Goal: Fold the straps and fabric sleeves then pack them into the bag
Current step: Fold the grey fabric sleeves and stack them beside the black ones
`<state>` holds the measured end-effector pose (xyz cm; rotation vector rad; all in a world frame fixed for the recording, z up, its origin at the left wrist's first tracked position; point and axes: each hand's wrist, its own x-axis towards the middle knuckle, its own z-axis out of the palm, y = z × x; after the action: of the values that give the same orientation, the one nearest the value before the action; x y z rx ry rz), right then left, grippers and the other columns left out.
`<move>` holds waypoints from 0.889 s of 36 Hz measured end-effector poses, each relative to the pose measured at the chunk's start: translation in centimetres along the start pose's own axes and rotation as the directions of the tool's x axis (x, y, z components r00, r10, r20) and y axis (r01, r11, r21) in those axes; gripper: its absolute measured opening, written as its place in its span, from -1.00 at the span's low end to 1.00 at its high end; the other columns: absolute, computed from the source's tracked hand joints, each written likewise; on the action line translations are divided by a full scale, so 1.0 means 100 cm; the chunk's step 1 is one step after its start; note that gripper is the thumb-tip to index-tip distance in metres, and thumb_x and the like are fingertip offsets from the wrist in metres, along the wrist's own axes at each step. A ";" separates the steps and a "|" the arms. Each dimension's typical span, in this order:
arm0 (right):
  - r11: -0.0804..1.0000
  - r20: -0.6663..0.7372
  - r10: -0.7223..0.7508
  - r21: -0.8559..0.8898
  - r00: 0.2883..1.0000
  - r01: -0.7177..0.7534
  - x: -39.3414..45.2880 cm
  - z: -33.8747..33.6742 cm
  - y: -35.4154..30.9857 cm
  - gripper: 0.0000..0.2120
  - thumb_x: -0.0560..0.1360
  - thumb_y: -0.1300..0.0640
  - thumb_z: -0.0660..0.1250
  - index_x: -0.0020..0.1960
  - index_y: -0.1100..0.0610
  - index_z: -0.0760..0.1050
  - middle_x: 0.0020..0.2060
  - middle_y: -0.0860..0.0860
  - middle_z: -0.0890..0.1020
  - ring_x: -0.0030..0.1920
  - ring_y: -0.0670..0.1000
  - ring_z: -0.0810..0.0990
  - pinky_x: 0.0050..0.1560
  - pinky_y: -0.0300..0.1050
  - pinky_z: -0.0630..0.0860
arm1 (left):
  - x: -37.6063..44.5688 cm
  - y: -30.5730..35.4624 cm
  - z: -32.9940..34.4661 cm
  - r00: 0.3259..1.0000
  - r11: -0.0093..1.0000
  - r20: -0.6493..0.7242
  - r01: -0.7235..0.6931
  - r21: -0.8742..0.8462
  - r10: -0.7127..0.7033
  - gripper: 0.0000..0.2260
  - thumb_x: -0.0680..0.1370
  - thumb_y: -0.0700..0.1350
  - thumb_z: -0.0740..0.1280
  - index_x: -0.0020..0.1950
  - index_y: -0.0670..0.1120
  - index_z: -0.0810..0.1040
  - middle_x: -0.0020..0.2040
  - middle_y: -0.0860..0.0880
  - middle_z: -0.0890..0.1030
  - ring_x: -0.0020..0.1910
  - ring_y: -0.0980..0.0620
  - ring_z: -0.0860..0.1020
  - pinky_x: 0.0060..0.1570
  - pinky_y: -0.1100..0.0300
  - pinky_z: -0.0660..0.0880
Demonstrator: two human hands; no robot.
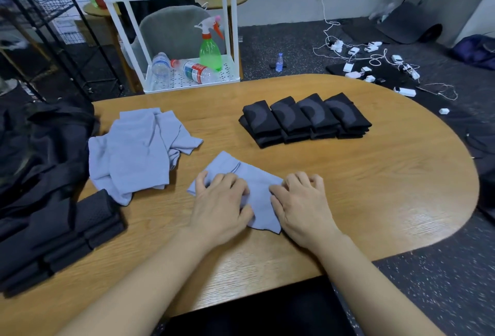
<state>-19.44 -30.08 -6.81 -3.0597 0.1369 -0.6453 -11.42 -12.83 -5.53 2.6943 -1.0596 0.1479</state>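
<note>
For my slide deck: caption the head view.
Both hands press a grey sleeve flat on the table, folded black stacks beyond.

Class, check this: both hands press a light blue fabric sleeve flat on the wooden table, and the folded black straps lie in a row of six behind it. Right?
Not quite. The head view shows four folded black straps in that row, not six. Both the left hand and right hand do press the light blue fabric sleeve on the wooden table.
</note>
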 end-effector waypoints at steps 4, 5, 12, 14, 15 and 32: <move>0.998 -0.058 0.057 0.016 0.997 -0.057 -0.018 -0.001 -0.016 -0.72 0.53 0.03 0.10 -0.14 0.08 0.56 -0.23 0.03 0.47 -0.16 0.12 0.47 -0.03 0.03 0.26 | 0.005 -0.016 -0.006 0.991 0.992 0.035 -0.125 -0.018 0.126 -0.72 0.39 0.08 0.06 -0.01 0.06 0.47 -0.02 0.16 0.45 0.09 0.11 0.46 0.40 -0.06 -0.19; 0.998 -0.073 0.069 0.017 0.995 -0.068 -0.021 -0.001 -0.021 -0.74 0.52 0.03 0.12 -0.14 0.09 0.55 -0.23 0.04 0.47 -0.17 0.12 0.47 -0.05 0.03 0.27 | 0.006 -0.018 -0.007 0.987 0.989 0.050 -0.150 -0.017 0.150 -0.71 0.39 0.07 0.06 -0.01 0.06 0.47 -0.02 0.16 0.45 0.10 0.11 0.46 0.40 -0.06 -0.20; 0.994 -0.114 0.113 0.001 0.987 -0.113 -0.030 -0.001 -0.042 -0.75 0.51 0.04 0.14 -0.16 0.12 0.54 -0.25 0.06 0.47 -0.21 0.13 0.46 -0.13 0.02 0.26 | 0.013 -0.025 -0.015 0.962 0.968 0.110 -0.249 -0.013 0.249 -0.62 0.35 0.06 -0.01 0.03 0.05 0.47 0.04 0.15 0.44 0.19 0.12 0.40 0.40 0.00 -0.28; 0.994 -0.107 0.111 0.021 0.988 -0.110 -0.029 -0.003 -0.040 -0.73 0.52 0.02 0.13 -0.16 0.09 0.56 -0.25 0.03 0.49 -0.21 0.12 0.47 -0.13 0.02 0.23 | 0.012 -0.026 -0.016 0.959 0.964 0.103 -0.264 -0.024 0.265 -0.64 0.36 0.04 0.00 0.03 0.04 0.47 0.04 0.15 0.45 0.20 0.11 0.39 0.41 -0.04 -0.21; 0.993 -0.105 0.114 0.046 0.988 -0.110 -0.028 -0.005 -0.037 -0.71 0.52 0.01 0.12 -0.15 0.07 0.58 -0.26 0.01 0.50 -0.20 0.11 0.48 -0.13 0.01 0.21 | 0.010 -0.026 -0.017 0.958 0.962 0.093 -0.270 -0.026 0.271 -0.64 0.36 0.02 0.01 0.03 0.05 0.48 0.04 0.16 0.46 0.22 0.11 0.38 0.42 -0.05 -0.18; 0.978 0.222 -0.125 0.191 0.967 0.083 0.005 -0.006 -0.007 -0.78 0.45 0.16 0.23 -0.02 0.13 0.62 0.03 0.00 0.65 -0.02 0.12 0.58 -0.02 0.01 0.45 | -0.039 -0.003 -0.007 0.991 0.991 0.030 0.133 -0.008 -0.133 -0.64 0.46 0.12 0.01 0.14 0.12 0.45 0.12 0.18 0.44 0.18 0.11 0.40 0.27 0.05 0.00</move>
<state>-19.19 -29.43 -6.10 -2.9502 -0.0820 -0.2777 -14.07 -9.92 -5.64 2.7548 -0.8821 0.0794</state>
